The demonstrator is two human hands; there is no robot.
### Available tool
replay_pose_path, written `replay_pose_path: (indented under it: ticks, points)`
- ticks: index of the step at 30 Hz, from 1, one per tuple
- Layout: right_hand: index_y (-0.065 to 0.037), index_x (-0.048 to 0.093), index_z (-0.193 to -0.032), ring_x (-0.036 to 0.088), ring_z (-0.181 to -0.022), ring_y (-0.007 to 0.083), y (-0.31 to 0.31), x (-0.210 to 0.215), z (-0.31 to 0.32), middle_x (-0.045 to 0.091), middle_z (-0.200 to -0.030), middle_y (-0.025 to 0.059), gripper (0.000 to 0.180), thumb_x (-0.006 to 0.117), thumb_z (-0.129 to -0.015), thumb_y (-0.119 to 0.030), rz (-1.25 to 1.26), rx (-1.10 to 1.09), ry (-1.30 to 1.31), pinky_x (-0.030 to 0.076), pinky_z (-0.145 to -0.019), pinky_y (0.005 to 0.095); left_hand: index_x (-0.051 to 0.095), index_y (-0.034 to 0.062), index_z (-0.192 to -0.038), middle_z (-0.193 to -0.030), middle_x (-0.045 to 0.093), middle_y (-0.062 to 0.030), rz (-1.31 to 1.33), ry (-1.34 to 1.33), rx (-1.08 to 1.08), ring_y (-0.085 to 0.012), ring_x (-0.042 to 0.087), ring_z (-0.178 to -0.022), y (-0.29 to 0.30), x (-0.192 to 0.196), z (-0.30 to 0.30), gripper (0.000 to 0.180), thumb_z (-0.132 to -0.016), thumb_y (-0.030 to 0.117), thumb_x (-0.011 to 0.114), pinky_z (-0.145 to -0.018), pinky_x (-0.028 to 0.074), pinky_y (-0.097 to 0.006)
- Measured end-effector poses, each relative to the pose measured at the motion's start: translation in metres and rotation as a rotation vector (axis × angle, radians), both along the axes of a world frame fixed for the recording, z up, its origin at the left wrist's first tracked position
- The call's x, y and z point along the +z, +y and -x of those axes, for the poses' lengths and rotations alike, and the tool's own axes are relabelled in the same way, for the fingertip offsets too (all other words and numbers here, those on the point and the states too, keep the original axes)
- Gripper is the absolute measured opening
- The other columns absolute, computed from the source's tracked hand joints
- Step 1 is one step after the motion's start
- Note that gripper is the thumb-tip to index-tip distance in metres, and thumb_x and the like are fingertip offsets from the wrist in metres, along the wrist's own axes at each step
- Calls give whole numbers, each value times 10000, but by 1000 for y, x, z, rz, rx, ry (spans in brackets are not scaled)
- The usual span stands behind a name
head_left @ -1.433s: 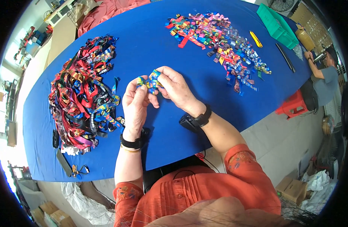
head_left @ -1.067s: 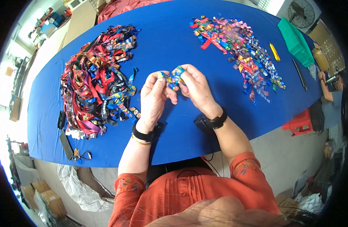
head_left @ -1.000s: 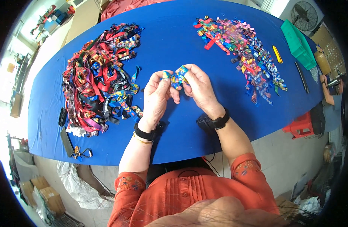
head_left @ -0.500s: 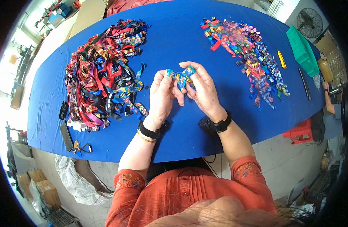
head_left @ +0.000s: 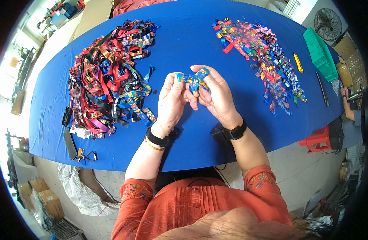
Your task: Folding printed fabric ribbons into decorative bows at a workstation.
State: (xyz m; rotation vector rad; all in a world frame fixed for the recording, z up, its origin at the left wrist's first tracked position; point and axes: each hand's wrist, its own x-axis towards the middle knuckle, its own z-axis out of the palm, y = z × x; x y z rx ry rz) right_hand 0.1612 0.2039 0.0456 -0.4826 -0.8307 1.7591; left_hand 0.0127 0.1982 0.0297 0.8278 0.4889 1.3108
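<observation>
Between my two hands, above the middle of the blue-covered table, is a blue ribbon with a yellow and multicoloured print, folded into a bow-like shape. My left hand pinches its left end between thumb and fingers. The right loop is gripped by my right hand, its thumb in front and its index finger curled over the top. Some of my fingertips meet below the ribbon, and part of the fold is hidden behind them.
A large heap of loose ribbons covers the left of the table. Many small folded ribbon pieces spread at the right, near a yellow cutter, a black bar and a green crate. Another person's arm shows at far right.
The right part of the ribbon has been pulled slightly outward and its loop looks flatter. My right hand has shifted a little to the right; my left hand stays nearly in place.
</observation>
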Motion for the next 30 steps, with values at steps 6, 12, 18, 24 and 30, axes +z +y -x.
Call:
replay_pose_path:
  ticks: [6, 12, 18, 24, 30]
  points:
    - [-54, 612, -1061, 391, -493, -4, 5, -9, 1, 541, -699, -40, 193, 495, -1028, -204, -50, -264, -350, 293, -411, 172, 459, 73, -1097, -791, 631, -143, 3, 94, 27, -183, 597, -524, 3, 1, 3, 183, -1055, 246, 415, -471, 513, -299]
    - [-30, 603, -1020, 497, -591, 38, 3, -11, 4, 590, -738, -21, 169, 511, -1012, -172, -241, -492, -587, 411, -503, 227, 456, 85, -1085, -763, 627, -122, 20, 138, 70, -154, 567, -497, 2, 4, 4, 144, -1052, 223, 430, -458, 498, -281]
    - [-22, 598, -1023, 543, -618, 80, 2, -14, 6, 613, -742, 34, 165, 503, -1004, -156, -345, -647, -779, 456, -543, 277, 455, 95, -1089, -765, 627, -123, 9, 179, 59, -149, 558, -493, 2, 3, 5, 126, -1050, 213, 434, -461, 498, -279]
    - [-44, 607, -1098, 561, -631, 89, 9, -12, 0, 625, -752, 50, 174, 481, -989, -92, -324, -523, -772, 468, -568, 273, 450, 93, -1125, -781, 634, -135, 20, 167, 58, -166, 589, -516, 1, 1, 4, 116, -1042, 174, 441, -473, 514, -289]
    - [-98, 617, -1246, 561, -626, 44, 7, -4, -6, 633, -761, 40, 312, 505, -963, -32, -583, -493, -937, 453, -553, 246, 420, 87, -1216, -799, 638, -146, -29, 181, 59, -175, 603, -522, 1, 4, 7, 196, -1021, 97, 432, -486, 529, -291]
